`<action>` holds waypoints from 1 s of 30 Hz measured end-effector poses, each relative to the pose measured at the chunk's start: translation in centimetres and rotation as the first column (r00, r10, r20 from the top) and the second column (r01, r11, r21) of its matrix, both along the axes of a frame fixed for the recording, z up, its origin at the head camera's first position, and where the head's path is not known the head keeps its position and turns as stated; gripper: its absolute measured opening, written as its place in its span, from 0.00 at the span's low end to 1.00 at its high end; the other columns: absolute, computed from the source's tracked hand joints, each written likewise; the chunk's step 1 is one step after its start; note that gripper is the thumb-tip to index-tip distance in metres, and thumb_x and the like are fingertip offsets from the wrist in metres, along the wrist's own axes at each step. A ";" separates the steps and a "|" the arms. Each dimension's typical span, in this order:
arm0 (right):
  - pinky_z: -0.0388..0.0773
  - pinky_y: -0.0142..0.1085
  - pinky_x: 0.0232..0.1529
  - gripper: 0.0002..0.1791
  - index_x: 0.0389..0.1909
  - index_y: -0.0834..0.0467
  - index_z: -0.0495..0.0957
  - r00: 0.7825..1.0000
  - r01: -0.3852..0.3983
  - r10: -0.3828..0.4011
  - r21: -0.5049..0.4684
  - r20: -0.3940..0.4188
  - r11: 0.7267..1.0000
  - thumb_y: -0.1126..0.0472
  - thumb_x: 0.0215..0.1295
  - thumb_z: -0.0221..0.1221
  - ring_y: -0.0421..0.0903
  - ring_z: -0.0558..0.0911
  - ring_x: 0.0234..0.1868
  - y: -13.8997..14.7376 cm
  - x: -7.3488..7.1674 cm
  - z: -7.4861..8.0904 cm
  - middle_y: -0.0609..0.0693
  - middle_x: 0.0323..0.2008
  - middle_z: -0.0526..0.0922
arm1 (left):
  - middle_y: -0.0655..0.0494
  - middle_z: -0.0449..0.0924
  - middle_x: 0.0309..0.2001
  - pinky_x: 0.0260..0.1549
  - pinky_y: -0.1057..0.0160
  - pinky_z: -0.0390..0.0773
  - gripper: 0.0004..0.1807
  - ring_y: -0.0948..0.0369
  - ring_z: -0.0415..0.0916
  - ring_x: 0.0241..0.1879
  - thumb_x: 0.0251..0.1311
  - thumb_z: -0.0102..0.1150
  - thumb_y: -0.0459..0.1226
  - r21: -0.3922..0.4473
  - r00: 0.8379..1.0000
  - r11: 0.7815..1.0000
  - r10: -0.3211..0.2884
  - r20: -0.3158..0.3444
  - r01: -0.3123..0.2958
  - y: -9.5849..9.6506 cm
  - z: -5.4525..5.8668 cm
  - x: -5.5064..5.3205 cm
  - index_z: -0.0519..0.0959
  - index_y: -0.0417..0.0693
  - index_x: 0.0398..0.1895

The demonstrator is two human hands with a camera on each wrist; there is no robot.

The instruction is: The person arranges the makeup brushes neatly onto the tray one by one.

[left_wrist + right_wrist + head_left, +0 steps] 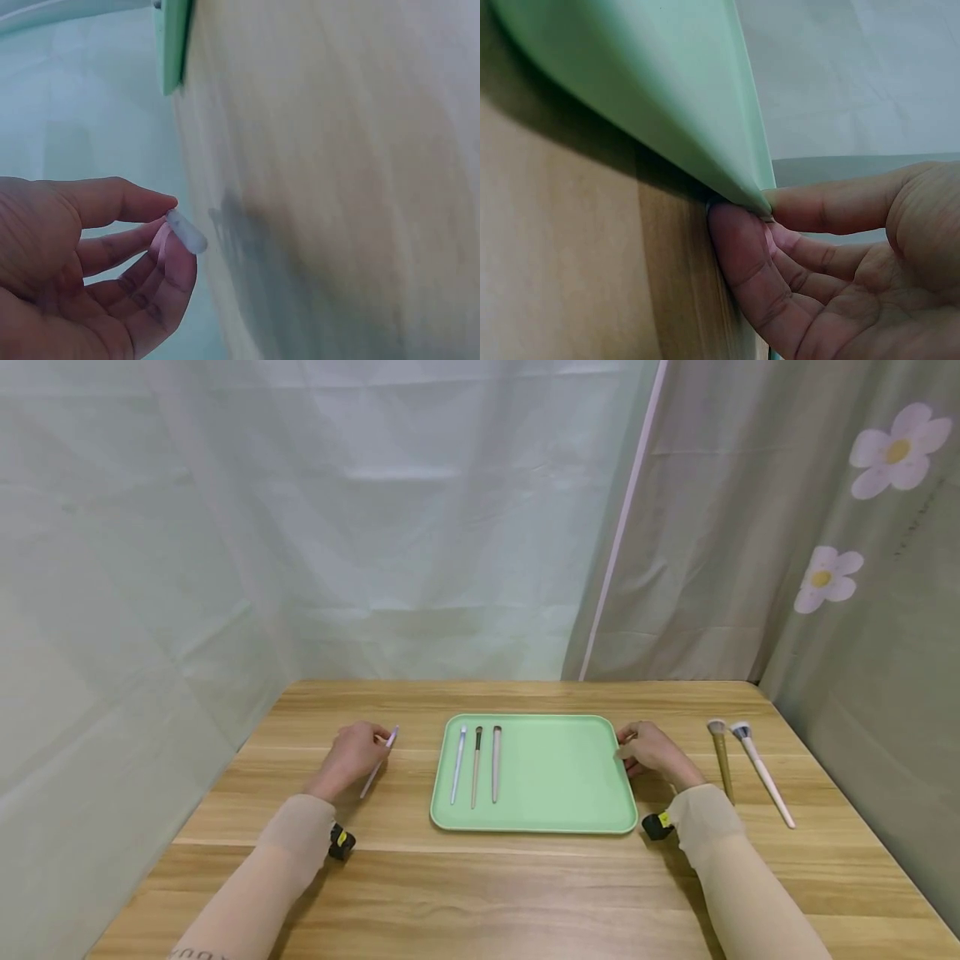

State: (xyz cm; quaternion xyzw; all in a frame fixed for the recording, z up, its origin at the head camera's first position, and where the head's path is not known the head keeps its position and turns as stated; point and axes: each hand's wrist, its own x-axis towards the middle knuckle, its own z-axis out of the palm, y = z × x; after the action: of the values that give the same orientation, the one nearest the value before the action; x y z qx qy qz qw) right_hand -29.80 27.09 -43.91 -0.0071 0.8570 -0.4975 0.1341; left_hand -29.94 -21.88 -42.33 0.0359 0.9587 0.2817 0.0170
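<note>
"Pinching anything, those left fingers [135, 201]?"
"Yes, a slim pale stick [377, 769], slanting out from between them."
"And the right fingers [739, 244]?"
"Pinching the right rim of the green tray [562, 768]. Three brushes [495, 772] lie in it, left of those fingers; two larger brushes [765, 773] rest on the tabletop [480, 893] to their right."

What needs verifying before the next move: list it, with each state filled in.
1. Left hand pinches its brush: ok.
2. That brush fully clear of the table: cannot tell.
3. Right hand holds the tray by its edge: ok.
4. Three brushes on the tray lie apart: ok.
5. Bare room right of them: ok.
6. Two brushes at far right on the tray: not ok, they lie on the table.
</note>
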 end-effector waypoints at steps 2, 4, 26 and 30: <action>0.87 0.41 0.33 0.22 0.60 0.78 0.68 1.000 0.000 0.000 -0.001 0.000 1.000 0.73 0.68 0.56 0.50 0.82 0.30 0.0 0.0 0.0 0.62 0.39 0.78 | 0.43 0.84 0.39 0.25 0.63 0.79 0.17 0.56 0.78 0.30 0.67 0.57 0.29 0.016 1.000 1.000 -0.010 -0.004 0.010 0.5 0.3 0.0 0.81 0.31 0.57; 0.87 0.41 0.33 0.22 0.61 0.78 0.68 1.000 0.001 -0.001 -0.001 0.000 1.000 0.73 0.68 0.56 0.50 0.82 0.30 0.1 0.0 -0.1 0.62 0.39 0.77 | 0.44 0.84 0.39 0.25 0.64 0.79 0.16 0.57 0.78 0.30 0.68 0.57 0.30 0.027 1.000 1.000 -0.013 -0.008 0.013 1.1 0.6 0.1 0.82 0.31 0.56; 0.87 0.42 0.33 0.22 0.61 0.77 0.68 1.000 -0.006 0.006 0.009 0.000 1.000 0.72 0.68 0.57 0.50 0.81 0.31 0.0 0.1 0.1 0.62 0.38 0.78 | 0.47 0.85 0.40 0.32 0.64 0.79 0.18 0.57 0.79 0.35 0.67 0.60 0.29 0.098 0.998 0.993 -0.060 -0.019 0.062 7.3 2.1 -0.4 0.83 0.36 0.59; 0.87 0.42 0.32 0.22 0.61 0.77 0.69 1.000 -0.005 0.005 0.013 -0.003 1.000 0.72 0.68 0.57 0.50 0.81 0.30 0.0 0.1 0.1 0.61 0.38 0.78 | 0.48 0.84 0.40 0.30 0.66 0.78 0.19 0.58 0.78 0.34 0.66 0.60 0.29 0.103 0.998 0.992 -0.067 -0.013 0.068 8.3 2.4 -0.4 0.82 0.37 0.60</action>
State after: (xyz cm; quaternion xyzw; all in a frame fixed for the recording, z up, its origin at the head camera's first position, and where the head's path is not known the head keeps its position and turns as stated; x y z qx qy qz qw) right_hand -29.70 27.11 -43.81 -0.0090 0.8603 -0.4917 0.1341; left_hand -30.39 -13.58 -39.97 0.0704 0.9412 0.3299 0.0202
